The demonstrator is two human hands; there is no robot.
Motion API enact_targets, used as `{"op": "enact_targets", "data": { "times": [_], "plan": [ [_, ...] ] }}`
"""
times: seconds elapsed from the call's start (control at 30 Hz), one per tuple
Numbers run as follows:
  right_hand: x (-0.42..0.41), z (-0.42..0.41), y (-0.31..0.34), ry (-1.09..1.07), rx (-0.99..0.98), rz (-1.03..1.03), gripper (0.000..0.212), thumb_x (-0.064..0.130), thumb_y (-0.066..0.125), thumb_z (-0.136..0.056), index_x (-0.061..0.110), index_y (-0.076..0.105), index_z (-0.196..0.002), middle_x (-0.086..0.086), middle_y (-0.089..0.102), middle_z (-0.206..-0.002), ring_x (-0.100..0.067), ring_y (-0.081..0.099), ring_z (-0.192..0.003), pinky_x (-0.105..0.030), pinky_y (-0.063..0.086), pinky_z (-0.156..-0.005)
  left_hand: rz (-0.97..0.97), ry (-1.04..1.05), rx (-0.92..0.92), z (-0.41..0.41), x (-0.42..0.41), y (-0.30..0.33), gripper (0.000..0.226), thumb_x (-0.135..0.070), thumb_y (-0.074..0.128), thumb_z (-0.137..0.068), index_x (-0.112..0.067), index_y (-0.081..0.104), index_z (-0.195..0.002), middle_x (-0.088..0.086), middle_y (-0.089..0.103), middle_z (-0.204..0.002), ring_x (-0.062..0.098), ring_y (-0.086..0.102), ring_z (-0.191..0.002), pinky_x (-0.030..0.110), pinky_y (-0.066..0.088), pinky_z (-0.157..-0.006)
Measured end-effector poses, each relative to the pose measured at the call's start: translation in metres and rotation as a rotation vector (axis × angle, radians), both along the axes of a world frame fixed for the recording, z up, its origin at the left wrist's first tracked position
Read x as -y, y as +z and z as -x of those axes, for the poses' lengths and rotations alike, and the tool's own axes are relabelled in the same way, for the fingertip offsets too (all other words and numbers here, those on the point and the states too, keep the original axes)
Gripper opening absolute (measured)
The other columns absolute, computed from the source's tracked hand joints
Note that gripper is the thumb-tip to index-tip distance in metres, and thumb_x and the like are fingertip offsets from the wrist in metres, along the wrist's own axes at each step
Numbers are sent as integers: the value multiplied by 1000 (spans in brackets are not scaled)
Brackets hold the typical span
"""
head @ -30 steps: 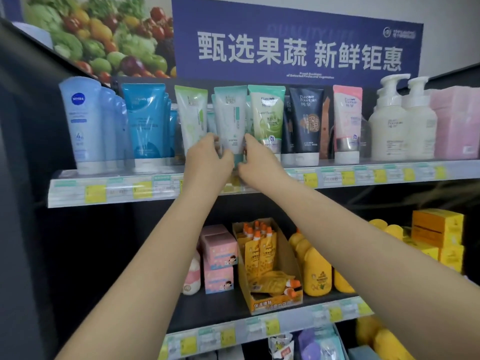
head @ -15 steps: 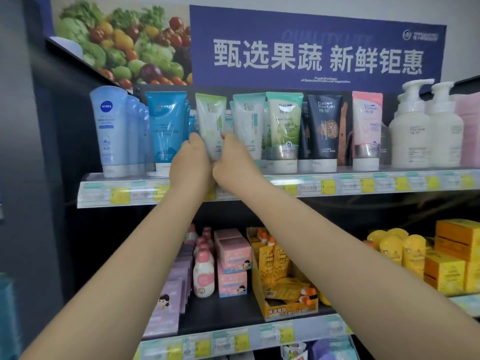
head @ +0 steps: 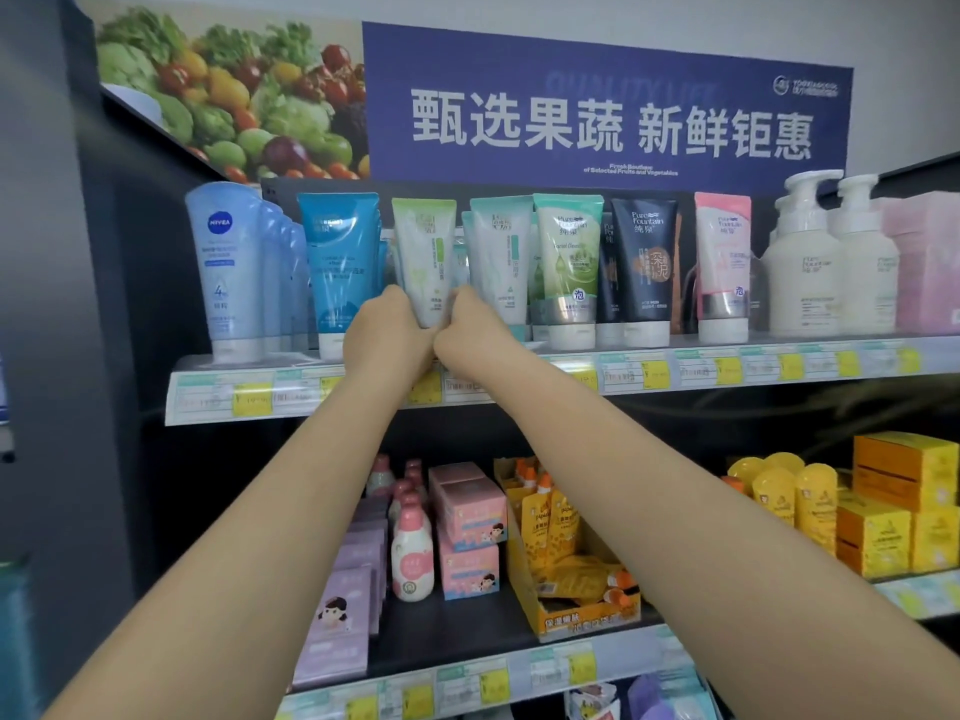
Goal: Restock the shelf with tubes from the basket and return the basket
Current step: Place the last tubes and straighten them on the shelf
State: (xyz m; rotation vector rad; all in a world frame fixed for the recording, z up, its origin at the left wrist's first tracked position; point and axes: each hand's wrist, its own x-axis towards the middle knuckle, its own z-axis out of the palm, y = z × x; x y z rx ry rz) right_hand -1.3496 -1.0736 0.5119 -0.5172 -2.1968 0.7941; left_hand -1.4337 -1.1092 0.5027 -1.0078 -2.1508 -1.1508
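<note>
A row of upright tubes stands on the top shelf (head: 727, 368). Both my hands reach up to a white tube with a light green top (head: 423, 252), third row from the left. My left hand (head: 387, 330) grips its lower left side and my right hand (head: 475, 330) grips its lower right side; the tube's cap is hidden behind my fingers. A teal-topped white tube (head: 501, 257) stands just right of it, a blue tube (head: 340, 267) just left. The basket is out of view.
Pale blue Nivea tubes (head: 223, 267) stand at the far left, green, black and pink tubes and white pump bottles (head: 802, 272) to the right. The lower shelf holds pink bottles, pink boxes (head: 467, 511), an orange pouch display and yellow boxes (head: 904, 491). A dark side panel bounds the left.
My hands shifted from the teal-topped tube to the green-topped tube one place to the left and closed round its base. The view panned left a little.
</note>
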Motion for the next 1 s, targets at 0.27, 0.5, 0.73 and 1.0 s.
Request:
{"op": "enact_targets", "data": {
  "times": [0.27, 0.5, 0.73, 1.0],
  "plan": [
    [1, 4, -2, -46, 42, -47, 42, 0, 42, -89, 4, 36, -131, -17, 49, -128, -30, 50, -114, -40, 43, -98, -12, -8, -38, 2, 2, -2, 46, -46, 55, -85, -3, 51, -103, 16, 59, -103, 30, 57, -92, 34, 42, -68],
    [1, 4, -4, -44, 28, -74, 41, 0, 43, -89, 4, 37, -129, -17, 51, -126, -30, 51, -113, -42, 44, -97, 0, -4, -55, 1, 3, -2, 47, -46, 54, -86, -3, 50, -104, 16, 59, -104, 30, 57, -93, 33, 41, -67],
    [8, 4, -5, -92, -46, -184, 45, -3, 45, -87, 8, 36, -130, -15, 53, -122, -29, 52, -110, -40, 46, -93, 66, 20, -159, -8, 20, -5, 27, -21, 55, -87, -3, 47, -105, 15, 56, -106, 31, 55, -97, 32, 37, -67],
    [39, 12, 2, 87, -92, -220, 53, -6, 46, -87, 8, 32, -136, -11, 48, -132, -24, 49, -117, -27, 41, -83, -261, 47, -262, 28, 57, -17, 37, -16, 57, -84, -1, 47, -117, 16, 49, -116, 29, 47, -107, 35, 38, -87]
  ]
}}
